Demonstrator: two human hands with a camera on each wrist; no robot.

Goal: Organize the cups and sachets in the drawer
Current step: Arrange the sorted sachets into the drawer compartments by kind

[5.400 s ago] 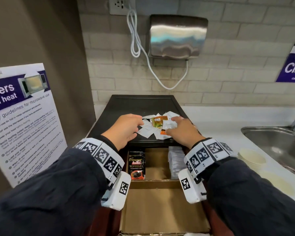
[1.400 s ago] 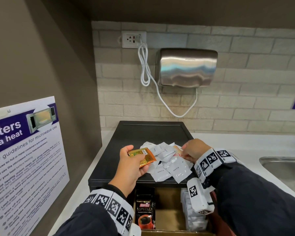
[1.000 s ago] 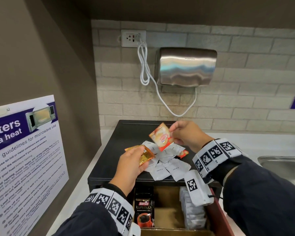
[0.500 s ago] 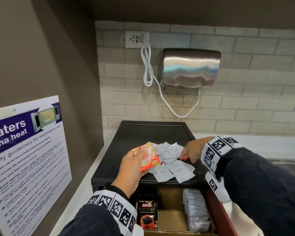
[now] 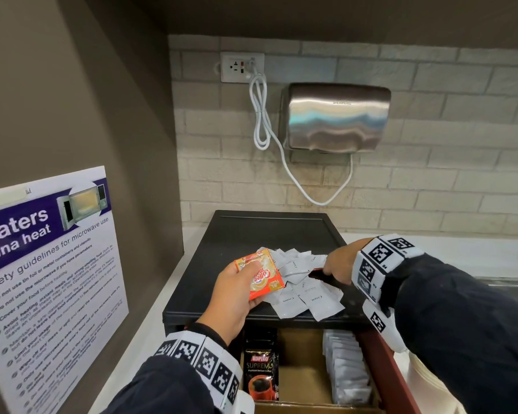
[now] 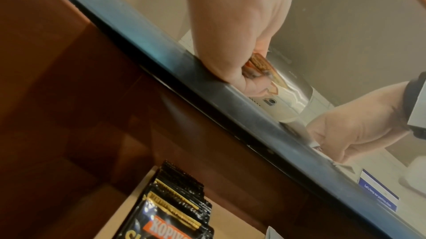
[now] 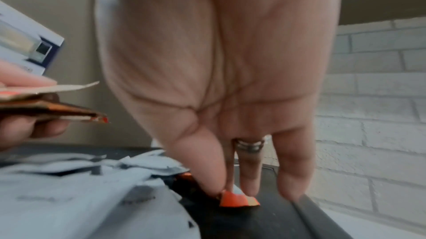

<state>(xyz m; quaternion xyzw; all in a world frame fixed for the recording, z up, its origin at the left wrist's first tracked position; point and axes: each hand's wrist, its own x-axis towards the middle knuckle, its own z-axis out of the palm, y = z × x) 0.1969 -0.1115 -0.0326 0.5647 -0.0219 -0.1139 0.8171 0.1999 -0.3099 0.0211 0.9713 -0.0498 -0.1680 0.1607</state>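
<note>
- Both hands are busy: orange sachets (image 5: 263, 276) are held in the left hand (image 5: 232, 297), and another orange sachet (image 7: 237, 200) is pinched by the right hand (image 5: 338, 262).
- That sachet should be lifted slowly, so the white sachets (image 5: 308, 294) beside it are not dragged.
- The open drawer (image 5: 302, 366) is just below both hands, with bare room in its middle.

The head view looks down and forward over the flat black organiser top (image 5: 275, 234), brick wall in the upper frame. Both wrist views sit very close, looking along the palm; all share the scattered white paper sachets (image 5: 308, 291).
</note>
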